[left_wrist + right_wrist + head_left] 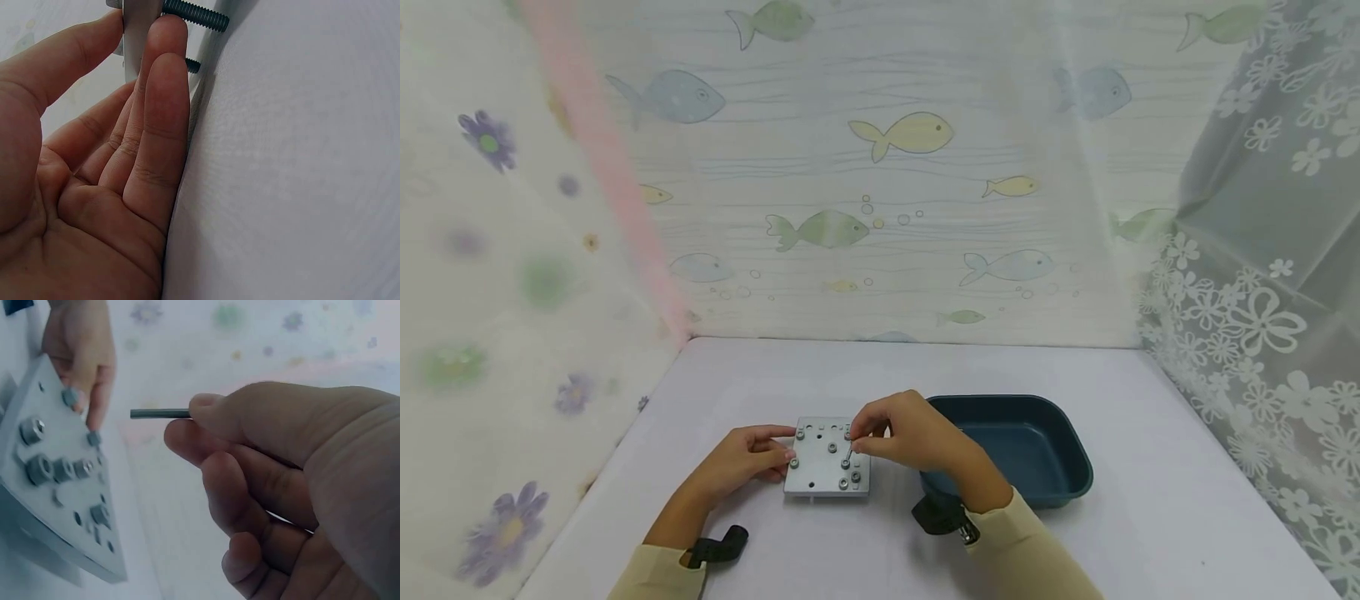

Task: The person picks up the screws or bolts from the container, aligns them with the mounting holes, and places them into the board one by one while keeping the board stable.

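Observation:
A square silver metal plate [820, 467] carries several socket-head bolts [832, 448] and some bare holes. At its left edge my left hand [737, 458] grips it, thumb [94, 44] on the bolt-head side and fingers behind. Dark threaded bolt shanks [197, 15] stick out under the plate, close to those fingers. Between thumb and index finger my right hand [910, 429] pinches a thin straight metal hex key [159, 414]; the rest of it is hidden in the fingers. In the head view its tip overlaps a bolt on the plate's right side.
A dark blue rectangular tray [1078, 433] stands right of the plate, partly behind my right hand and forearm. Black camera mounts are strapped to both wrists. A white cloth covers the table [760, 375], with patterned curtains at the back and sides.

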A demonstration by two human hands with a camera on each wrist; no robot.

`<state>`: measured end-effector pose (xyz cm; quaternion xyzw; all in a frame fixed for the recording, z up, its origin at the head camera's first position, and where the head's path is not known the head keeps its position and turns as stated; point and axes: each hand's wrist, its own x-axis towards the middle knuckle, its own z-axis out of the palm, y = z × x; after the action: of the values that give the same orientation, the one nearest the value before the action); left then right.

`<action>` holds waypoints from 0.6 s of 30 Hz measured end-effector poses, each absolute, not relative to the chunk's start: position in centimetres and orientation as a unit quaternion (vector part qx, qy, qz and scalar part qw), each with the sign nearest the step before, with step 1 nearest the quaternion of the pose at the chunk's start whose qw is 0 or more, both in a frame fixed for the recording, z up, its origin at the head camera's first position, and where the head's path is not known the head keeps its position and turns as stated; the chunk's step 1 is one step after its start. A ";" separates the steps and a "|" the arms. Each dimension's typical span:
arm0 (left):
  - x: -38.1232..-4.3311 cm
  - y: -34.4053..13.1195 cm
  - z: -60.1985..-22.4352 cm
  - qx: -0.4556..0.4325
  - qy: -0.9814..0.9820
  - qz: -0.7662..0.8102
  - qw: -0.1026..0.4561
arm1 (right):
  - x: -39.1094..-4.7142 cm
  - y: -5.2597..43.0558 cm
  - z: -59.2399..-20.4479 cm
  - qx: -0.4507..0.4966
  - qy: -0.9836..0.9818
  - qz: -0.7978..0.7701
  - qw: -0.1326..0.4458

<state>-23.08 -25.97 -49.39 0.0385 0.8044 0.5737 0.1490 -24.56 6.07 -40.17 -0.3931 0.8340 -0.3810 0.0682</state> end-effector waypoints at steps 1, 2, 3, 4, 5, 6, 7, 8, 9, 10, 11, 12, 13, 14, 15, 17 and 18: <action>-23.1 -26.0 -49.4 0.039 0.804 0.574 0.150 | -24.5 5.8 -40.4 -0.393 0.834 -0.381 0.070; -23.1 -26.0 -49.3 0.039 0.803 0.575 0.151 | -24.4 5.5 -40.5 -0.394 0.834 -0.380 0.070; -23.0 -26.0 -49.3 0.040 0.803 0.576 0.152 | -24.3 5.2 -40.7 -0.394 0.834 -0.380 0.069; -23.0 -26.0 -49.2 0.039 0.802 0.577 0.152 | -24.3 5.0 -40.8 -0.394 0.834 -0.380 0.069; -23.0 -26.0 -49.2 0.038 0.801 0.577 0.152 | -24.2 4.7 -40.9 -0.395 0.834 -0.379 0.067; -23.0 -26.0 -49.1 0.037 0.800 0.579 0.153 | -24.1 4.5 -41.0 -0.397 0.835 -0.376 0.062; -23.0 -26.0 -49.1 0.037 0.800 0.578 0.153 | -24.0 4.3 -41.1 -0.399 0.836 -0.372 0.057; -23.0 -26.0 -49.1 0.037 0.800 0.578 0.154 | -23.9 4.1 -41.1 -0.402 0.836 -0.370 0.054; -23.0 -26.0 -49.1 0.038 0.800 0.578 0.154 | -23.8 3.8 -41.2 -0.404 0.836 -0.368 0.051; -23.1 -26.0 -49.1 0.037 0.801 0.578 0.154 | -23.7 3.6 -41.3 -0.405 0.836 -0.366 0.050; -23.1 -26.0 -49.1 0.037 0.800 0.578 0.154 | -23.6 3.4 -41.4 -0.406 0.836 -0.365 0.050; -23.1 -26.1 -49.1 0.037 0.800 0.579 0.154 | -23.6 3.2 -41.5 -0.407 0.836 -0.365 0.052; -23.1 -26.1 -49.1 0.038 0.800 0.579 0.154 | -23.5 3.0 -41.7 -0.408 0.835 -0.364 0.055; -23.1 -26.1 -49.1 0.038 0.799 0.580 0.154 | -23.4 2.8 -41.8 -0.408 0.835 -0.366 0.059; -23.1 -26.1 -49.1 0.040 0.798 0.581 0.155 | -23.3 2.6 -42.0 -0.407 0.835 -0.366 0.062; -23.1 -26.2 -49.2 0.042 0.796 0.583 0.156 | -23.1 2.2 -42.3 -0.403 0.836 -0.366 0.065; -23.2 -26.2 -49.2 0.043 0.795 0.584 0.156 | -23.0 2.0 -42.5 -0.401 0.838 -0.364 0.064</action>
<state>-23.15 -26.18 -49.19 0.0434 0.7952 0.5842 0.1564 -23.04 2.03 -42.45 -0.4007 0.8384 -0.3638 0.0639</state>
